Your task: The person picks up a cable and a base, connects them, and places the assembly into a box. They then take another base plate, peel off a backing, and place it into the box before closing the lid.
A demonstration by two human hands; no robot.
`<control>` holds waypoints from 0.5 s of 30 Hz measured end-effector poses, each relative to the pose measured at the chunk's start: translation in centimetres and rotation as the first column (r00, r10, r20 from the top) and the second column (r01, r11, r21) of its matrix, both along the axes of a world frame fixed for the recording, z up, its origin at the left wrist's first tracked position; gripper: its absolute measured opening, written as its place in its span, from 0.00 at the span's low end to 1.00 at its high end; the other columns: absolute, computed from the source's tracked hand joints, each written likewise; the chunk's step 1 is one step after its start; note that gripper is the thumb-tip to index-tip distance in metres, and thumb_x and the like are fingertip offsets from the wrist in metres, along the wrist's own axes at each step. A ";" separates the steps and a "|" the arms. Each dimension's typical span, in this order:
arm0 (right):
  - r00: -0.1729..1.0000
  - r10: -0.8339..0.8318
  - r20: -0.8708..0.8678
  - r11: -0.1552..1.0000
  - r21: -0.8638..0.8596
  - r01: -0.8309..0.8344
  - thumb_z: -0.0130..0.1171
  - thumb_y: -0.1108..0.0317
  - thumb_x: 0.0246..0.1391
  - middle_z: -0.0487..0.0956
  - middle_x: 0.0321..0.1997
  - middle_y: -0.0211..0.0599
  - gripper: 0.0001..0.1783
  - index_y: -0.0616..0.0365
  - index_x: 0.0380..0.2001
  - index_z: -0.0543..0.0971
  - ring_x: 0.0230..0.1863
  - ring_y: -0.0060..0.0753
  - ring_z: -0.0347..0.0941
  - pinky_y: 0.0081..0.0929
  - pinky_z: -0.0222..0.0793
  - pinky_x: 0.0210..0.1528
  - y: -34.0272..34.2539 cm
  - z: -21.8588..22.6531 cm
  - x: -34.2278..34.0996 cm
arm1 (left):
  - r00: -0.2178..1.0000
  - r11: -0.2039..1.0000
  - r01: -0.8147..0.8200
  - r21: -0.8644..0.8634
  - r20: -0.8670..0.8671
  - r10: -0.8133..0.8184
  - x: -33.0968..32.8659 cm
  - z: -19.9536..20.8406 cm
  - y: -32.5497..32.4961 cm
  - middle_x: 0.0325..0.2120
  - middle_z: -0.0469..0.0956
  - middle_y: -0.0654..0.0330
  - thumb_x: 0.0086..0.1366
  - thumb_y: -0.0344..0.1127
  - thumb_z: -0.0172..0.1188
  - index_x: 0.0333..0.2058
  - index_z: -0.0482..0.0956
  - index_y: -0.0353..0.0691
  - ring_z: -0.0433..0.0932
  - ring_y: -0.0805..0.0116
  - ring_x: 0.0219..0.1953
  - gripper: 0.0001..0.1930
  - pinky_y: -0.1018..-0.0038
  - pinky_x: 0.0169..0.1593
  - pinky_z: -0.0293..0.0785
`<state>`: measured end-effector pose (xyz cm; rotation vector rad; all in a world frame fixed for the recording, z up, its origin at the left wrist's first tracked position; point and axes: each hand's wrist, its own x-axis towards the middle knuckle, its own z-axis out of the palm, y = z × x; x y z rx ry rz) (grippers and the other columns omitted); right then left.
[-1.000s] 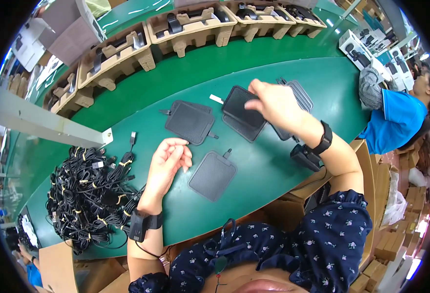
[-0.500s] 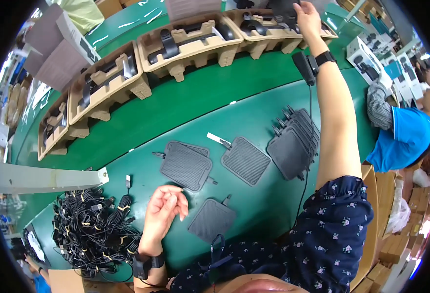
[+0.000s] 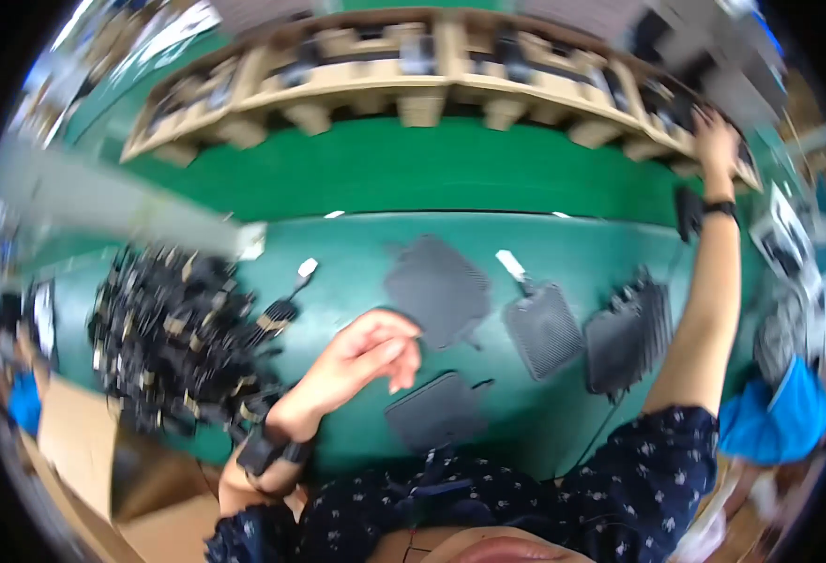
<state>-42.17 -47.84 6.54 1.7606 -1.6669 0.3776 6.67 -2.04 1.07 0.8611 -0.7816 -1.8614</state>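
My right hand (image 3: pixel 716 141) reaches far out to the cardboard tray (image 3: pixel 652 145) at the far right end of the row. Its fingertips touch dark parts in that tray, but blur hides whether they grip anything. My left hand (image 3: pixel 371 352) hovers over the green table, empty, its fingers loosely bent and apart. Just beyond it lie overlapping dark grey square pads (image 3: pixel 436 291) with short plugs. Nearer me is another grey pad (image 3: pixel 436 413). To the right lie a single textured pad (image 3: pixel 544 330) with a white tag and a fanned stack of pads (image 3: pixel 627 338).
A large heap of bundled black cables (image 3: pixel 183 342) covers the left side, one cable connector (image 3: pixel 307 268) sticking out. A pale metal post (image 3: pixel 131 202) crosses there. An open carton (image 3: pixel 80 441) stands at lower left. A person in blue (image 3: pixel 779 413) works at the right.
My right hand has come down onto the far-right tray; the dark flat piece it held up is no longer distinguishable. My head view has turned, shifting everything. My left hand stays loosely bent.
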 end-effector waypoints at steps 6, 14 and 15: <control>0.881 0.331 0.339 0.943 -0.086 -0.321 0.53 0.55 0.55 0.74 0.39 0.39 0.15 0.53 0.40 0.75 0.37 0.39 0.71 0.30 0.68 0.38 10.7 1.6 15.7 | 0.999 0.998 -0.037 -0.058 0.004 0.037 0.0 -0.6 0.2 0.29 0.75 0.58 0.68 0.31 0.44 0.43 0.66 0.37 0.77 0.71 0.27 0.08 0.78 0.29 0.72; 0.164 0.913 0.373 0.103 0.178 -0.979 0.57 0.69 0.49 0.75 0.31 0.37 0.06 0.55 0.33 0.77 0.35 0.41 0.72 0.32 0.68 0.37 31.5 2.7 39.6 | 0.999 0.990 -0.042 -0.133 0.014 0.044 -0.3 -1.8 0.4 0.27 0.74 0.56 0.66 0.31 0.46 0.39 0.66 0.33 0.77 0.69 0.26 0.07 0.77 0.29 0.73; 0.108 0.901 0.421 0.019 0.211 -0.977 0.57 0.69 0.48 0.75 0.32 0.38 0.08 0.55 0.34 0.77 0.35 0.42 0.72 0.33 0.68 0.37 33.1 2.4 41.8 | 0.998 0.988 -0.052 -0.144 0.014 0.054 -0.4 -1.9 0.4 0.27 0.74 0.56 0.66 0.31 0.46 0.39 0.66 0.33 0.77 0.69 0.26 0.07 0.77 0.29 0.73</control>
